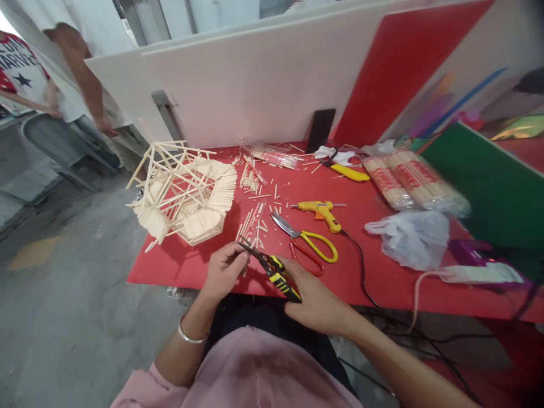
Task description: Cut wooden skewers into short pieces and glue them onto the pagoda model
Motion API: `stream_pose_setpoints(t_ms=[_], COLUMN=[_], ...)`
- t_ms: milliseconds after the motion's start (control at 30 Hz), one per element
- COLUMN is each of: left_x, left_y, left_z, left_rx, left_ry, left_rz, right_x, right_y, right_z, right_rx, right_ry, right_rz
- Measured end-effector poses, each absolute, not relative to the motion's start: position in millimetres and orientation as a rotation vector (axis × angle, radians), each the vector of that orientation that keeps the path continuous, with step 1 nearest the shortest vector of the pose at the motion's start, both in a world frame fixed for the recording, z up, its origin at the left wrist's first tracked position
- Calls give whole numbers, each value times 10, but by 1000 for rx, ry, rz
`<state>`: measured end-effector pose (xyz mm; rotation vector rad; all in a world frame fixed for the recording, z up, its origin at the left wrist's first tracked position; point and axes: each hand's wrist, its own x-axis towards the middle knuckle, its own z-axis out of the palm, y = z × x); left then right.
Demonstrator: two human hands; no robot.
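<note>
My right hand (312, 297) is closed around the black-and-yellow handles of long-nosed pliers (272, 271), whose dark jaws point up and left. At the jaws, my left hand (225, 269) pinches a thin wooden stick (245, 272), mostly hidden by the fingers. Cut stick pieces (255, 224) lie just beyond the hands. To the left stands an openwork structure of wooden sticks (204, 224), with flat panels around its lower part. Scissors (312, 241) with one yellow and one red handle lie beyond my right hand, and a yellow glue gun (318, 211) is behind them.
Bundled sticks (408, 178) and a plastic bag (416, 238) lie at the right of the red table (170, 272). Yellow-handled pliers (351, 171) are farther back. The glue gun's cord (361, 260) runs off the front edge. A white board (255, 85) stands behind; people are at the left.
</note>
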<state>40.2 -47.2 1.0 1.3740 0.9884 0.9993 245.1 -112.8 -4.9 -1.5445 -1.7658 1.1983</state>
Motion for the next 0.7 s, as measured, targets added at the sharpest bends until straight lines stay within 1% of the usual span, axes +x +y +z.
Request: stream_pose_setpoints(t_ms=[133, 400, 533, 700], left_x=[365, 354, 382, 389], left_y=[-434, -399, -428, -413], left_z=[23, 75, 56, -8], left_rx=[1503, 1796, 1736, 1602], left_ry=[987, 994, 1050, 1026], left_rz=[959, 935, 943, 899], right_x=[2436, 2352, 2355, 2390], right_y=[-1111, -1163, -1153, -1129], right_z=[-61, -157, -217, -223], right_rx=[-1532, -1462, -1434, -1362], right_ry=[-1768, -1616, -1612, -1617], right_rz=[1191, 1288, 1353, 1344])
